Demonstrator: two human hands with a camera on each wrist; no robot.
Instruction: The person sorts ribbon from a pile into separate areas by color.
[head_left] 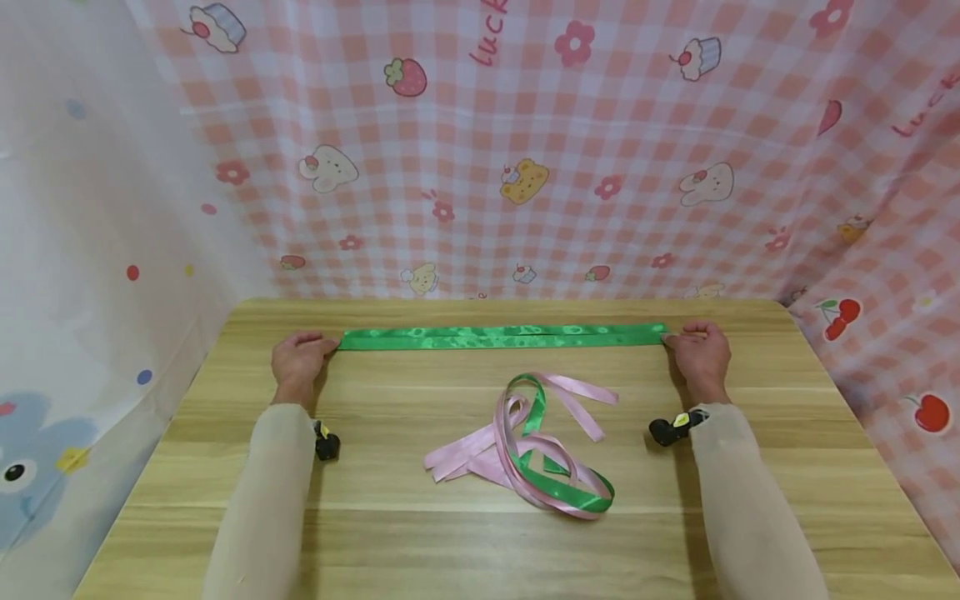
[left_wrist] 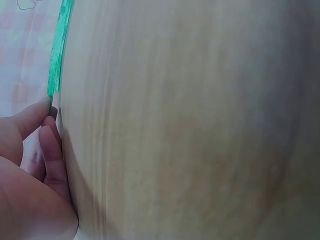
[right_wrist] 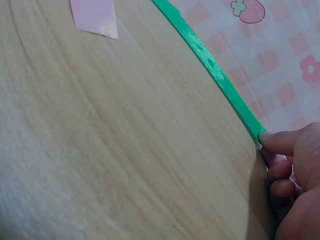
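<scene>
Stretching a green ribbon (head_left: 501, 336) flat along the table's (head_left: 375, 533) far edge, left hand (head_left: 297, 360) pinching one end, right hand (head_left: 701, 354) pinching the other (fingers curled, thumb on top). Ribbon looks fully laid out straight, so that part seems done. Loose pile of pink and green ribbons (head_left: 534, 454) mid-table untouched, likely still to handle
</scene>
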